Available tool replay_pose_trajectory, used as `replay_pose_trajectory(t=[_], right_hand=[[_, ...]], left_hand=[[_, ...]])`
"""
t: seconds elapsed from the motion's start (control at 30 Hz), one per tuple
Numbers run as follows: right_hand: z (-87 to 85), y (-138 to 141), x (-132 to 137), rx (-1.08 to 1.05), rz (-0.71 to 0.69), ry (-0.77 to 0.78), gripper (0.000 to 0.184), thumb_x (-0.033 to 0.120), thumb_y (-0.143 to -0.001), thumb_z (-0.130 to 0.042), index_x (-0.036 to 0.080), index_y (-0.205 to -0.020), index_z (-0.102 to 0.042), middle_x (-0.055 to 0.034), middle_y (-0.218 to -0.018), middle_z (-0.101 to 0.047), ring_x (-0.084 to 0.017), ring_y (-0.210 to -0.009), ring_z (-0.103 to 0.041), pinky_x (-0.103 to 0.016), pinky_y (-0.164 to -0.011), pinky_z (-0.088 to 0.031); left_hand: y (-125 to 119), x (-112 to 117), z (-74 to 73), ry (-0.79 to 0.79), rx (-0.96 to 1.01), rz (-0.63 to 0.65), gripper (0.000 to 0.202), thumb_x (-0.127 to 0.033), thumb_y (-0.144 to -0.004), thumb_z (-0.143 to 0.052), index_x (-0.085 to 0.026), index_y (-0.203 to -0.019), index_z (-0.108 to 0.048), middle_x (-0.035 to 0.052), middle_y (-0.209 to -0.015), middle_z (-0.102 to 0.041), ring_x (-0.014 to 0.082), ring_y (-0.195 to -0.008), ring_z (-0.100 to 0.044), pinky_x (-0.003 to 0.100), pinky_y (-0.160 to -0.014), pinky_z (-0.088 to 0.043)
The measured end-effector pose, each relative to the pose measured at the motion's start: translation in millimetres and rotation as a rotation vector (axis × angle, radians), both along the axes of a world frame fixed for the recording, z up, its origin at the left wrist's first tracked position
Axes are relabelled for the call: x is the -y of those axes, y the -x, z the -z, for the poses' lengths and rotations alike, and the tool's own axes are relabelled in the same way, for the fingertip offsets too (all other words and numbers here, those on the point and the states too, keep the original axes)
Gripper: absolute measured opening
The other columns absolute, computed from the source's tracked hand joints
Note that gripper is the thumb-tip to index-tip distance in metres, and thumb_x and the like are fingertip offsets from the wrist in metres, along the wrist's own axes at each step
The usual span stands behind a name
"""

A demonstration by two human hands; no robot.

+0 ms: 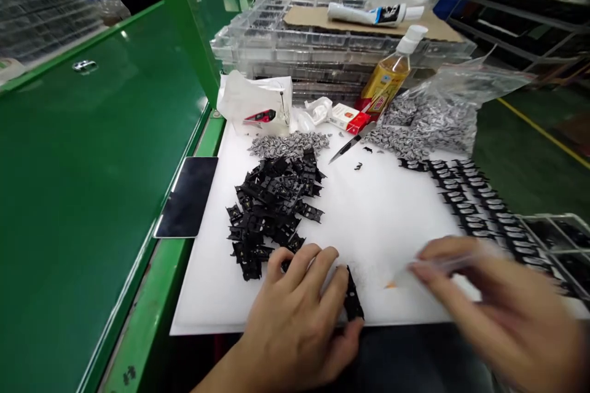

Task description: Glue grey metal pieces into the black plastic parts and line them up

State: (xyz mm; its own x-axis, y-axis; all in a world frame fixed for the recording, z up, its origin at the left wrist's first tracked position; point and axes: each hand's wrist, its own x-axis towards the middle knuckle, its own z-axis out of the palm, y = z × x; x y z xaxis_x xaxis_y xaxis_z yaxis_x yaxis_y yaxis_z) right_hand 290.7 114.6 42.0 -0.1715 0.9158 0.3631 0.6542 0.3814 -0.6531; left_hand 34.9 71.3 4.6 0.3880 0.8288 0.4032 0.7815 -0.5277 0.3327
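Shelving [525,18] lines the dim room on the right, above a green floor with a yellow line, and a green post [182,18] rises at the left beside a broad green surface [83,178]. The white bench [378,209] carries, at its far side, stacked clear trays [258,43] with cardboard and a tube [364,14] on top. In front of the trays stand a tilted yellow bottle [385,83], a red-and-white box [349,118] and a plastic bag of grey pieces [431,126].

The black part [353,302] lies near the bench's front edge, against the fingers and thumb of the left hand [299,313], which curls round it and grips it. The right hand [488,295], blurred, pinches a thin pale tool with an orange tip [391,285] pointing toward that part, apart from it. A heap of black parts [271,202] sits just beyond the left hand, loose grey pieces [288,145] behind it; rows of black parts bearing grey pieces [474,202] run along the right, beyond the right hand.
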Motion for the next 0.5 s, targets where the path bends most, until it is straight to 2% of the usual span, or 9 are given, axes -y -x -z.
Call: replay_pose_trajectory(t=[0.07, 0.1, 0.2, 0.23, 0.37, 0.5], right_hand=[[9.4, -3, 7, 0.075, -0.139, 0.077, 0.005, 0.031, -0.097, -0.073, 0.028, -0.101, -0.074, -0.0033, -0.094, -0.076, -0.021, -0.076, -0.073, -0.031, -0.063, -0.055], [12.7, -3, 8, 0.036, -0.127, 0.059, 0.006, 0.028, -0.098, -0.071, 0.027, -0.103, -0.073, -0.0034, -0.095, -0.075, -0.02, -0.079, -0.072, -0.031, -0.066, -0.055], [15.9, -2, 8, -0.246, 0.036, -0.064, 0.004, 0.025, -0.1, -0.067, 0.026, -0.103, -0.069, -0.005, -0.098, -0.069, -0.023, -0.09, -0.069, -0.036, -0.078, -0.054], [15.7, -2, 8, -0.262, 0.041, -0.057, 0.003, 0.025, -0.1, -0.066, 0.026, -0.101, -0.069, -0.0054, -0.1, -0.069, -0.024, -0.093, -0.07, -0.038, -0.081, -0.054], [19.3, -9, 5, -0.058, -0.119, 0.113, 0.007, 0.023, -0.101, -0.067, 0.027, -0.106, -0.07, -0.0044, -0.106, -0.076, -0.022, -0.097, -0.074, -0.033, -0.082, -0.057], [33.8, -10, 4, -0.29, -0.078, 0.134, 0.01, 0.021, -0.103, -0.066, 0.026, -0.11, -0.069, -0.0029, -0.102, -0.078, -0.02, -0.095, -0.075, -0.032, -0.083, -0.06]], left_hand=[[0, -1, 0.0, 0.003, 0.004, 0.005, 0.043, -0.049, -0.098, -0.065, -0.018, -0.128, -0.069, 0.009, -0.138, -0.071, 0.0313, -0.126, -0.059, 0.05, -0.102, -0.033], [-1, -1, 0.3, 0.004, 0.007, 0.004, 0.043, -0.048, -0.098, -0.066, -0.018, -0.128, -0.069, 0.0094, -0.138, -0.071, 0.0316, -0.126, -0.059, 0.05, -0.102, -0.033], [-1, -1, 1.3, 0.007, 0.016, 0.003, 0.041, -0.046, -0.098, -0.067, -0.017, -0.126, -0.07, 0.0103, -0.137, -0.071, 0.0321, -0.126, -0.059, 0.051, -0.103, -0.033], [-2, -1, 1.7, 0.009, 0.019, 0.005, 0.04, -0.046, -0.098, -0.066, -0.017, -0.126, -0.07, 0.0104, -0.137, -0.071, 0.0321, -0.126, -0.059, 0.051, -0.103, -0.033], [-4, -2, 1.8, 0.024, 0.021, 0.021, 0.042, -0.043, -0.098, -0.068, -0.016, -0.131, -0.069, 0.0115, -0.138, -0.071, 0.0332, -0.127, -0.058, 0.052, -0.105, -0.033], [11, -2, -4.9, 0.028, 0.172, 0.065, 0.037, -0.028, -0.097, -0.067, -0.016, -0.132, -0.067, 0.0127, -0.136, -0.07, 0.0317, -0.126, -0.058, 0.05, -0.104, -0.041]])
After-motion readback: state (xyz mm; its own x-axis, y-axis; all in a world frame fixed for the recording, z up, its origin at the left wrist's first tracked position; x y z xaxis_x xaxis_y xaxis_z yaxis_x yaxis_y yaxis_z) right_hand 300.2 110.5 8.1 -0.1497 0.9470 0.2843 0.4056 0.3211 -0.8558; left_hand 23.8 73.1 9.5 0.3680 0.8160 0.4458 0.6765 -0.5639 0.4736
